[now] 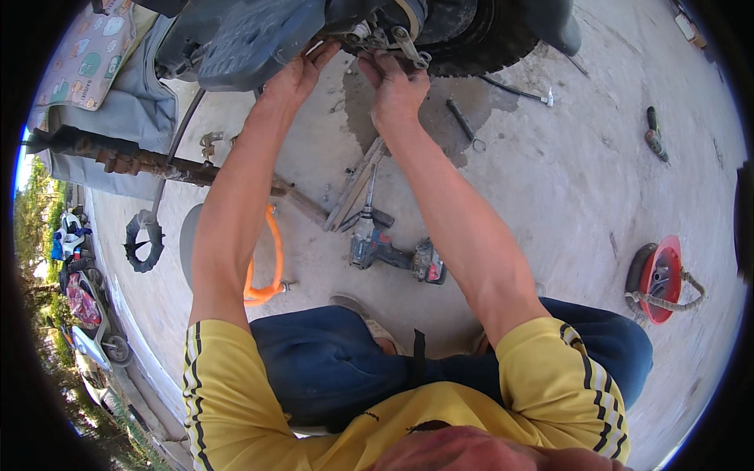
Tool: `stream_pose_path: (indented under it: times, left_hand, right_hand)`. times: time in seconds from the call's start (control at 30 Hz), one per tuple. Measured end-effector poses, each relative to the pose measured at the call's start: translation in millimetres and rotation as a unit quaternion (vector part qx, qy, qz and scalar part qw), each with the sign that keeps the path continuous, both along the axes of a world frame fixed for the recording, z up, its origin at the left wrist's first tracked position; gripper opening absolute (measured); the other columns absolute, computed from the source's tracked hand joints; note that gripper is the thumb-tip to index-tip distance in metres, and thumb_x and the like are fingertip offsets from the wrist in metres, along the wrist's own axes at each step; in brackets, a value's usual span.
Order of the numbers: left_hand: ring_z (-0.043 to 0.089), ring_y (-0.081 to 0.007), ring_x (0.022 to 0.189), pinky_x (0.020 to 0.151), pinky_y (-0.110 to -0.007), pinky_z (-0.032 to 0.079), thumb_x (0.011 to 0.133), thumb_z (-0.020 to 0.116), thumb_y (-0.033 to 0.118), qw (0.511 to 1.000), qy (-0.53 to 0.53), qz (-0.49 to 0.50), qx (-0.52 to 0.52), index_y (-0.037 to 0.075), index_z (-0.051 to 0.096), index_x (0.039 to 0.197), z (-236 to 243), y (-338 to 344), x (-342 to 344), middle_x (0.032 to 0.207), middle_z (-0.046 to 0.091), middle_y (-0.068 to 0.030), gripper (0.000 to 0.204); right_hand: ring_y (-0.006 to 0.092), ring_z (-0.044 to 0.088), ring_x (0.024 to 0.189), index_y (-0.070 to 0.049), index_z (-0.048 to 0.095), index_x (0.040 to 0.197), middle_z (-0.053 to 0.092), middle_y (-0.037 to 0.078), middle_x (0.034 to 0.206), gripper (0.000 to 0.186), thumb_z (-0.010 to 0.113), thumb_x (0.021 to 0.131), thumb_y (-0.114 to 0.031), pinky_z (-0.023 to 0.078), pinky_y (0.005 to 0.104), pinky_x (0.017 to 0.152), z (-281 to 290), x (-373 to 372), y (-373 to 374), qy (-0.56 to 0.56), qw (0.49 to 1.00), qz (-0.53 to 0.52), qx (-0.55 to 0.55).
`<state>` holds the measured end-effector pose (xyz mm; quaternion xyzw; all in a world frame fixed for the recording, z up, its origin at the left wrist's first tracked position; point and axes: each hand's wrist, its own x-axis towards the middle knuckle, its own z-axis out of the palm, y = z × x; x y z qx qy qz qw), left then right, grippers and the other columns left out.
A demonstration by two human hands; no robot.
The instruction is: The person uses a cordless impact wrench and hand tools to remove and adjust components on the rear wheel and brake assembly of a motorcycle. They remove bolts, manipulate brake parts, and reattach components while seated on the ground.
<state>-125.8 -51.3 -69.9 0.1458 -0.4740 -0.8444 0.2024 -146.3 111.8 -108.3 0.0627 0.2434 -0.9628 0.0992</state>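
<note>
Head cam: L hand (pixel 294 76), R hand (pixel 398 92) at vehicle (pixel 263 45); can't tell if fingers (pixel 382 64) grip; pwr tool (pixel 382 250), orange hose (pixel 263 295) btwn forearms (pixel 463 212).

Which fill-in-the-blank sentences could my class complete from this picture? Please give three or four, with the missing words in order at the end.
1. Of the left hand and the right hand, the ____ one is nearer the black tyre.
2. The curved tube beside the left forearm is coloured ____.
3. In the picture, the power tool lies to the ____ of the round red container.

Missing words: right; orange; left.
</note>
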Motion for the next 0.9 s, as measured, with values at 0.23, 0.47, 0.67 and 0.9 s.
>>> stream_pose_path:
  times: [0.23,0.47,0.67,0.9]
  left_hand:
    - [0.065,-0.0347,0.114,0.104,-0.051,0.058,0.106,0.057,0.01,0.999,-0.009,0.02,0.026,0.003,0.061,0.12,-22,6,-4,0.121,0.066,-0.0143,0.016]
    - [0.06,-0.0305,0.117,0.108,-0.05,0.054,0.106,0.058,0.01,0.999,-0.025,0.014,-0.03,0.005,0.06,0.12,-11,8,-1,0.125,0.063,-0.0092,0.015]
    - [0.06,-0.0277,0.113,0.1,-0.046,0.056,0.106,0.058,0.014,1.0,-0.025,0.002,-0.012,0.004,0.059,0.12,-6,30,-8,0.12,0.063,-0.0092,0.017]
    - [0.066,-0.0298,0.103,0.088,-0.047,0.061,0.101,0.068,0.015,0.996,0.044,0.044,0.065,0.003,0.063,0.117,-47,11,-15,0.113,0.066,-0.0128,0.021]
  right_hand:
    - [0.0331,0.074,0.092,0.008,0.058,0.104,0.071,0.019,0.101,0.011,0.061,0.093,0.009,0.066,0.0427,0.084,13,15,11,-0.053,0.997,0.03,-0.039]
    - [0.031,0.075,0.09,0.009,0.061,0.104,0.072,0.019,0.101,0.011,0.063,0.093,0.008,0.067,0.041,0.082,6,10,16,0.002,0.999,0.019,0.033]
    - [0.0316,0.074,0.095,0.009,0.06,0.102,0.071,0.02,0.105,0.008,0.06,0.094,0.008,0.065,0.042,0.086,-2,4,17,0.048,0.996,0.01,0.076]
    - [0.032,0.072,0.099,0.005,0.061,0.108,0.07,0.018,0.106,0.009,0.058,0.099,0.003,0.063,0.043,0.091,-2,10,18,0.023,0.999,0.048,0.012]
